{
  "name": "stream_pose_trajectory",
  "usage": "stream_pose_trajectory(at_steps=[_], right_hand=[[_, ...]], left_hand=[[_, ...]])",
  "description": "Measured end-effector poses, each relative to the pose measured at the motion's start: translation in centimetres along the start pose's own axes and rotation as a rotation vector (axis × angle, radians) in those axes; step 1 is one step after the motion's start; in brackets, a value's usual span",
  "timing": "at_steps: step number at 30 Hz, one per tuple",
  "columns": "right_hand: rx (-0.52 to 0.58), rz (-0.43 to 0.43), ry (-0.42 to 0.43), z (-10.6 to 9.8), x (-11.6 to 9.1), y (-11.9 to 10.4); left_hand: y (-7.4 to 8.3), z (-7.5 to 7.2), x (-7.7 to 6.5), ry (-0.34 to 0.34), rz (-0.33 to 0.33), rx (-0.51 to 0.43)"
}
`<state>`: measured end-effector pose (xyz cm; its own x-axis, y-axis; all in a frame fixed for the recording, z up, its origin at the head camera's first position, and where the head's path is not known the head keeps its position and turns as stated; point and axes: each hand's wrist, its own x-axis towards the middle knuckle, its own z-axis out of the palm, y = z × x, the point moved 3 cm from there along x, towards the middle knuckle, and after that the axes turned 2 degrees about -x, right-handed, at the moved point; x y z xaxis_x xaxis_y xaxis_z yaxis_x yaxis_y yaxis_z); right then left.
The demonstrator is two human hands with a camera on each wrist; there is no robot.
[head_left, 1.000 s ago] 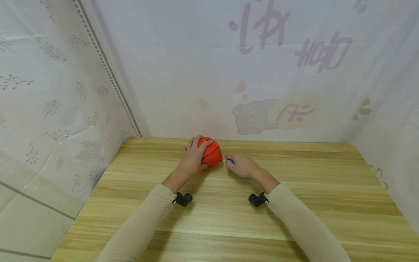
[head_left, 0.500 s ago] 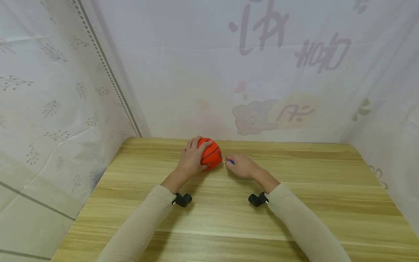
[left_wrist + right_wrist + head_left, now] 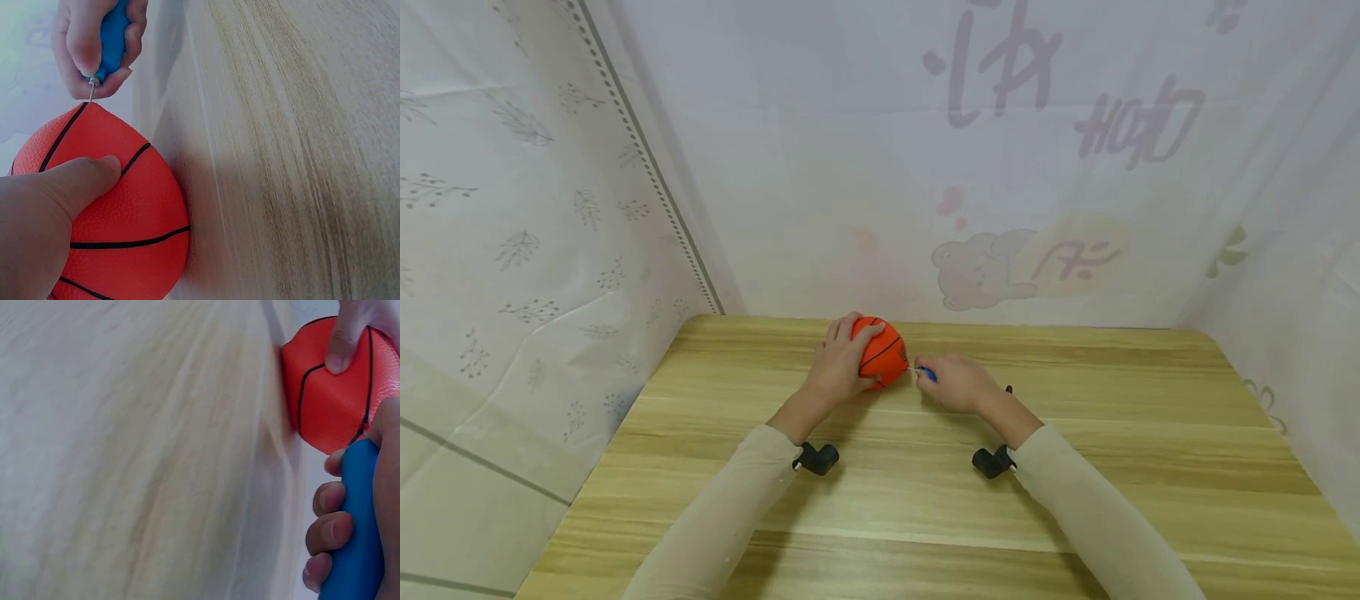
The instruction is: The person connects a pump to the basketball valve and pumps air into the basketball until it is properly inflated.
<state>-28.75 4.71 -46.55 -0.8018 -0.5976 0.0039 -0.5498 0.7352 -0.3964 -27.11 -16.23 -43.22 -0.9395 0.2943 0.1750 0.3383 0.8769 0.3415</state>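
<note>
A small orange-red toy basketball (image 3: 881, 353) with black seams rests near the back of the table. My left hand (image 3: 840, 362) grips it from the left, thumb (image 3: 81, 181) pressed on its side. My right hand (image 3: 953, 382) wraps its fingers round a blue ball pump (image 3: 356, 525), whose thin metal needle (image 3: 92, 92) points at the ball. There the ball's skin draws out into a peak at the needle. Most of the pump is hidden inside the right hand in the head view; the left wrist view shows its collar and needle meeting the ball.
The wood-grain table (image 3: 895, 500) runs under both forearms. Behind it hangs a pale printed curtain (image 3: 820, 167), close to the ball, with another patterned sheet (image 3: 535, 250) at the left. Black camera mounts (image 3: 820, 459) sit at both wrists.
My right hand has turned slightly, so more of the blue pump shows and a black piece appears behind the wrist. The left hand and the basketball have barely moved.
</note>
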Motion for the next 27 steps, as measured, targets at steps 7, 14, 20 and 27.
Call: stream_pose_trajectory(at_steps=[7,14,20,27], right_hand=[[-0.067,0.031,0.037,-0.3,-2.5,3.7],[-0.109,0.041,0.078,-1.5,-6.2,8.5],[-0.135,0.026,0.08,-2.0,-8.1,10.3],[-0.164,-0.012,0.055,-2.7,-8.2,9.8]], left_hand=[[-0.9,0.3,-0.1,0.034,-0.013,-0.077],[-1.9,0.2,-0.1,0.055,0.001,-0.097],[-2.1,0.3,-0.2,0.046,-0.002,-0.117],[-1.9,0.3,0.0,0.019,0.007,-0.135]])
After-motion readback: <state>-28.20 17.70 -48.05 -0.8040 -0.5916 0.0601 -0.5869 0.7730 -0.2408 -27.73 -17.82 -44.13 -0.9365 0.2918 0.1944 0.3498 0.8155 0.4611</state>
